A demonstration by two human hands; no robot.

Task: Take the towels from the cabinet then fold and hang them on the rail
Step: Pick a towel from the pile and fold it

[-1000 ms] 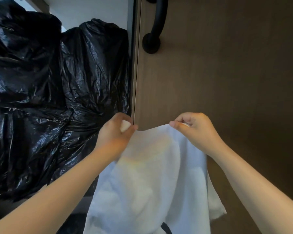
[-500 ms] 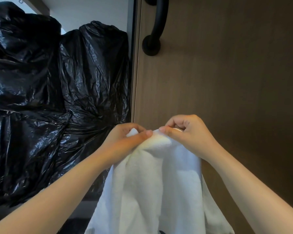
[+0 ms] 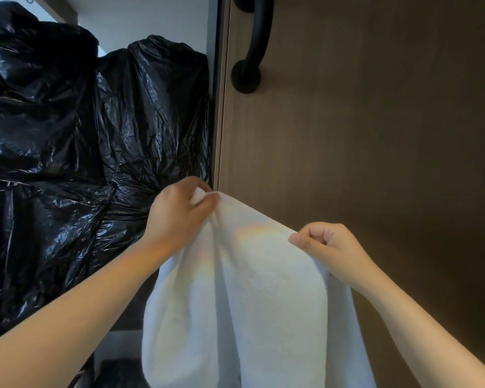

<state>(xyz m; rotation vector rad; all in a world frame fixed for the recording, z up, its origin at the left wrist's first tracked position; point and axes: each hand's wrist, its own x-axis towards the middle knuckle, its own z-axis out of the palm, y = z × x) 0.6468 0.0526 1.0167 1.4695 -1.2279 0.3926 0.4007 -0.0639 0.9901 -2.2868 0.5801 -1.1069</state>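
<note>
- Hands apart and both busy: the left hand (image 3: 179, 217) pinched one end of the top edge of the towel (image 3: 235, 303), thumb pressed over the cloth. The right hand (image 3: 328, 247) pinched the same edge further along, fingers curled tight on it.
- Left hand sat higher, right hand lower, so the edge ran on a slant between them, drawn fairly taut.
- White towel was in the air in front of the person. It draped down from that edge and ran out of the bottom of the view, in front of the wooden door (image 3: 375, 163) and just beside the black bags (image 3: 81, 135).
- Step in hand, by my reading: the fold. The towel was already out and held open by its top edge, and hanging it up was not yet begun.
- Next move, as I judged it, called for bringing the two pinched points together so the cloth halved. The edges would need to stay level, because the slant could leave a crooked fold. Soft cloth like this would sag, so both pinches needed to stay firm.
- Count: one towel in view and two hands on it.
- One black handle (image 3: 252, 51) was on the door.
- At least two black bags showed by their bunched tops; lower down the plastic merged, so I could not tell the full number.
</note>
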